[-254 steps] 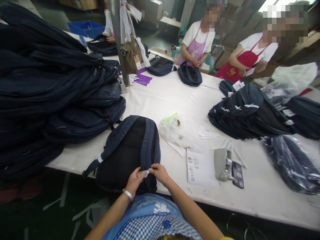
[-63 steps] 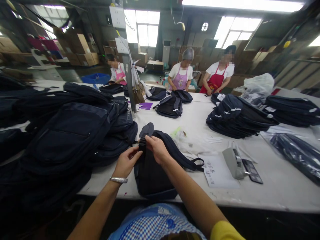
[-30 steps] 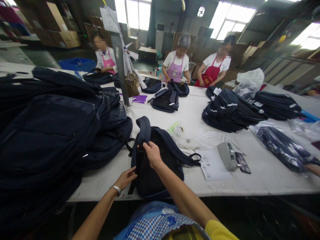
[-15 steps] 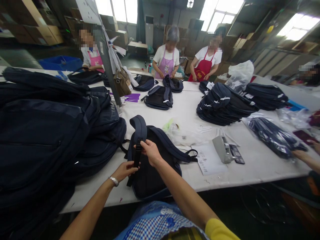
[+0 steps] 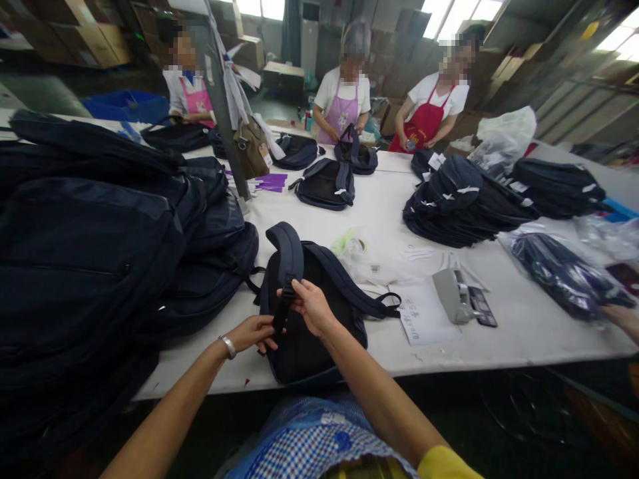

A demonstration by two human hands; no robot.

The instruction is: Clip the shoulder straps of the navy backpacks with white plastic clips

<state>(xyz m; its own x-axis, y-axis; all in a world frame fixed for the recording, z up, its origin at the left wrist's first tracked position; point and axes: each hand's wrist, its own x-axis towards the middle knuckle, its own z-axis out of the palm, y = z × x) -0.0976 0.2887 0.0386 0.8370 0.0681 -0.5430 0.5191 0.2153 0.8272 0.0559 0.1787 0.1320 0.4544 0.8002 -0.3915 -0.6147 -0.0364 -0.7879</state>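
A dark navy backpack (image 5: pixel 319 346) lies on the white table in front of me, its back panel and straps facing up. My right hand (image 5: pixel 314 307) pinches the black buckle (image 5: pixel 288 286) at the lower end of the left shoulder strap (image 5: pixel 287 249). Below it, my left hand (image 5: pixel 257 332) has its fingers closed on the black webbing (image 5: pixel 281 318) that hangs from that buckle. The other shoulder strap (image 5: pixel 349 289) lies to the right, ending in a loop of webbing.
A tall heap of navy backpacks (image 5: pixel 90 266) fills the left side. A tape dispenser (image 5: pixel 452 296), a phone (image 5: pixel 482 306) and a written sheet (image 5: pixel 419 313) lie to the right. Farther off are a backpack stack (image 5: pixel 464 206) and a bagged backpack (image 5: pixel 559 273). Several people work across the table.
The whole view has shifted slightly, with the table appearing higher and farther right. Both hands keep their hold on the strap, and the webbing between them now slants more.
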